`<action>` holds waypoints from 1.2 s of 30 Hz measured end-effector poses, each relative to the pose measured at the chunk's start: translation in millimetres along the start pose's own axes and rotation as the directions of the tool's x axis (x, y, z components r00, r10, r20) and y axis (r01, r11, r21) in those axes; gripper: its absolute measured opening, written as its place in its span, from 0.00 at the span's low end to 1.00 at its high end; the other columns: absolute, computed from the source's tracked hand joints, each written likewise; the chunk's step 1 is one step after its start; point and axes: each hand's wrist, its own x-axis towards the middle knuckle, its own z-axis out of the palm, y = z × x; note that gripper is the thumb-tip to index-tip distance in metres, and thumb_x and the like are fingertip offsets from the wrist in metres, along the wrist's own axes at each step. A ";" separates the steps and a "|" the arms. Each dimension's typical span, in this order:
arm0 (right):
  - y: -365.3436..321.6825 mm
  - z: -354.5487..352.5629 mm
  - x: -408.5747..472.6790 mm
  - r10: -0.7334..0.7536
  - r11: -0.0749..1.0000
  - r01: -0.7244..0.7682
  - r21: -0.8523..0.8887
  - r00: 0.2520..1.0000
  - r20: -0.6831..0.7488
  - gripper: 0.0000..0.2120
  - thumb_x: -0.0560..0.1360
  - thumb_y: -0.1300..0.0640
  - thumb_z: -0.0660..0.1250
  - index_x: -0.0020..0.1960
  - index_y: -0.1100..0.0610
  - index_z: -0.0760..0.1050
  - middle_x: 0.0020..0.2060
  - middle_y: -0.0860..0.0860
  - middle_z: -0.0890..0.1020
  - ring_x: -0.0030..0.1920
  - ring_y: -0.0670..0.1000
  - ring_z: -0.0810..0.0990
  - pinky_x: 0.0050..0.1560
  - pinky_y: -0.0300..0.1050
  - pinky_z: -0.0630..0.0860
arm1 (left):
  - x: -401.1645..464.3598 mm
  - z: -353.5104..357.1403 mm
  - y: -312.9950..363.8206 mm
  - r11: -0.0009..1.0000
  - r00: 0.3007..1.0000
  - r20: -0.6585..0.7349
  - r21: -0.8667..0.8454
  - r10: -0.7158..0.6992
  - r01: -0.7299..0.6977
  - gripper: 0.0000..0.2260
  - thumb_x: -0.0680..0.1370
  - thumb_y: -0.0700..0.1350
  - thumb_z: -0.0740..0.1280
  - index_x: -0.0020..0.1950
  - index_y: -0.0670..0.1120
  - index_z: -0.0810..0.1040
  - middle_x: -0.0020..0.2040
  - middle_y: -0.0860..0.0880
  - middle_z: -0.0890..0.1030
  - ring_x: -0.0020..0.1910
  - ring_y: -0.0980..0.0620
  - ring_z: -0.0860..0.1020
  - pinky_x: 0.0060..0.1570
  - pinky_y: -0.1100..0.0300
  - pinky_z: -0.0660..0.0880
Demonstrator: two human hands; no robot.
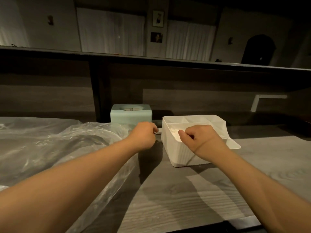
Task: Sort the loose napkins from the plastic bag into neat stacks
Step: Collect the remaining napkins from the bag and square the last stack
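A large clear plastic bag [55, 145] lies crumpled on the left of the grey wooden table [193, 190]. A white plastic organiser box [176, 153] with several compartments stands at centre right. White napkins [173, 131] lie in its front compartment. My right hand [200, 140] reaches over the box's near wall and pinches the napkins between thumb and curled fingers. My left hand [144, 135] hovers just left of the box with curled fingers; a small pale piece shows at its fingertips, too small to identify.
A pale green tissue box [131, 115] with a round opening stands behind my left hand, against the dark wooden back panel. A shelf runs across above. The table's front edge is at the lower right.
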 end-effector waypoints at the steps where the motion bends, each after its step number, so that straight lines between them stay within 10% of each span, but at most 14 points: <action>1: 2.9 -0.5 -1.3 0.002 1.000 -0.001 0.008 1.000 -0.001 0.23 0.83 0.42 0.56 0.34 0.51 0.75 0.31 0.49 0.78 0.35 0.49 0.77 0.39 0.40 0.72 | 6.7 6.4 1.8 1.000 1.000 0.009 0.022 0.006 -0.006 0.19 0.81 0.35 0.66 0.71 0.49 0.77 0.66 0.46 0.79 0.62 0.46 0.79 0.62 0.53 0.77; 18: 40.3 9.6 -10.4 -0.027 0.987 0.071 0.141 0.956 -0.293 0.18 0.82 0.47 0.62 0.33 0.46 0.69 0.32 0.41 0.75 0.40 0.44 0.73 0.52 0.47 0.69 | 73.2 22.1 24.6 0.832 0.974 0.224 0.535 0.028 -0.147 0.10 0.75 0.37 0.75 0.56 0.39 0.83 0.50 0.43 0.84 0.50 0.44 0.83 0.46 0.55 0.78; 30: 42.2 4.2 -11.7 0.056 0.931 0.073 0.356 0.939 -0.339 0.15 0.81 0.51 0.65 0.37 0.54 0.78 0.33 0.46 0.79 0.39 0.47 0.77 0.40 0.40 0.73 | 76.1 -23.3 43.6 0.993 0.995 -0.066 0.091 0.078 -0.072 0.06 0.80 0.39 0.69 0.53 0.39 0.84 0.48 0.43 0.86 0.46 0.46 0.86 0.50 0.49 0.84; 33: 43.2 0.2 -11.4 0.090 0.919 0.076 0.387 0.915 -0.393 0.04 0.80 0.52 0.66 0.49 0.51 0.79 0.42 0.44 0.79 0.47 0.46 0.77 0.49 0.42 0.75 | 63.4 -38.4 56.8 0.992 0.986 -0.120 0.039 0.120 -0.116 0.05 0.85 0.44 0.65 0.53 0.45 0.79 0.43 0.47 0.85 0.37 0.53 0.86 0.45 0.54 0.85; 36: 46.4 -7.0 -8.8 0.046 0.978 0.064 0.197 0.862 -0.505 0.20 0.79 0.50 0.67 0.70 0.48 0.70 0.60 0.47 0.73 0.63 0.48 0.67 0.64 0.46 0.67 | 40.1 -50.9 72.9 0.958 0.942 -0.196 0.147 0.272 -0.246 0.08 0.84 0.46 0.64 0.55 0.45 0.82 0.43 0.49 0.82 0.38 0.52 0.83 0.45 0.53 0.83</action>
